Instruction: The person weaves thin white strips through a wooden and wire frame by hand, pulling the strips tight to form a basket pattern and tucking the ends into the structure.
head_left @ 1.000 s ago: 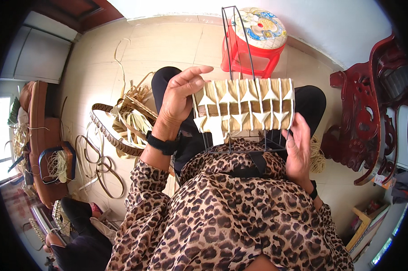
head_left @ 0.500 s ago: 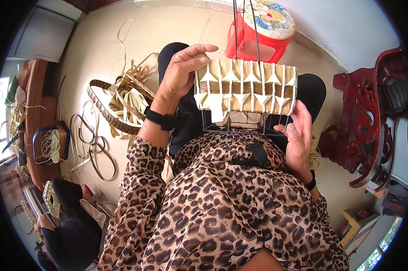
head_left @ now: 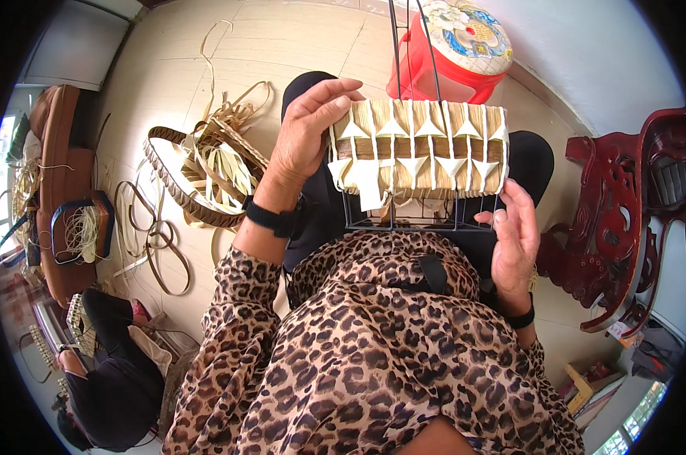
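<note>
Over my lap is a half-woven basket (head_left: 423,111), with pale plant strips wrapped round a black wire frame (head_left: 426,228). White strands cross the strips and form rows of small triangles, with a brown band along the middle. One loose white strip end (head_left: 369,189) hangs from the lower left edge. My left hand (head_left: 310,125) is closed on the upper left corner, thumb on the near side. At the lower right corner, my right hand (head_left: 515,236) has its fingers curled against the wire frame. The far sides of the basket are hidden.
A red stool (head_left: 449,76) with a patterned seat stands ahead. Plant strips (head_left: 233,171) and a braided band (head_left: 161,171) lie on the floor at left, near loose brown coils (head_left: 165,254). A carved dark-red chair (head_left: 608,197) is at right. Another person (head_left: 119,394) sits at lower left.
The basket and both hands have shifted slightly to the right in the picture, as has the stool. Both hands keep their places at the same corners of the basket.
</note>
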`<state>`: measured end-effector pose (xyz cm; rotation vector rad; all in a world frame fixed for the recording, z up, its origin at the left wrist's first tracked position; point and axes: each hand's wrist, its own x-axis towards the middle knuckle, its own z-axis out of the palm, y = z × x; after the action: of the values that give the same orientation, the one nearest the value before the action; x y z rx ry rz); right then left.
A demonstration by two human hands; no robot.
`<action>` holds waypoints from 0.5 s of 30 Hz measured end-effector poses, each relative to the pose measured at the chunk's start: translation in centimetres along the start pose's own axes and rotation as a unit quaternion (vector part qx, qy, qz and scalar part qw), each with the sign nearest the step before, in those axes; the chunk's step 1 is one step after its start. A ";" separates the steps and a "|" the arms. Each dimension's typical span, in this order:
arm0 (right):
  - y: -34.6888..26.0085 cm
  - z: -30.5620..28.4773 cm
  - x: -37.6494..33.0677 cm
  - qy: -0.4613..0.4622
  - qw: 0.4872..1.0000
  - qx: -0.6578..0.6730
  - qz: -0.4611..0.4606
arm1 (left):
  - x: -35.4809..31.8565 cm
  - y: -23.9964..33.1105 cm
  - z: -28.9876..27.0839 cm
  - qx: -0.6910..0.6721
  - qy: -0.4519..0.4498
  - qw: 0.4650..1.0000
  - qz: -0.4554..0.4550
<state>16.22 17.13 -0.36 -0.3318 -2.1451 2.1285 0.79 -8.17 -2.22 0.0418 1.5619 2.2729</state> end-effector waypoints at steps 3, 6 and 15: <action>-1.6 -1.7 1.5 -0.030 0.997 -0.076 -0.012 | -1.1 0.4 -0.3 0.052 0.002 0.999 0.014; -4.3 -2.8 3.4 -0.042 0.983 -0.166 -0.059 | -1.9 1.0 0.2 0.119 -0.009 0.992 0.029; -12.8 -2.7 7.5 -0.143 0.952 -0.153 -0.223 | -4.7 1.6 2.1 0.247 0.030 0.968 0.041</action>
<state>8.52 21.43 11.88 0.4351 -2.4118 1.6736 5.18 -8.34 0.91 0.1742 2.1571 1.8976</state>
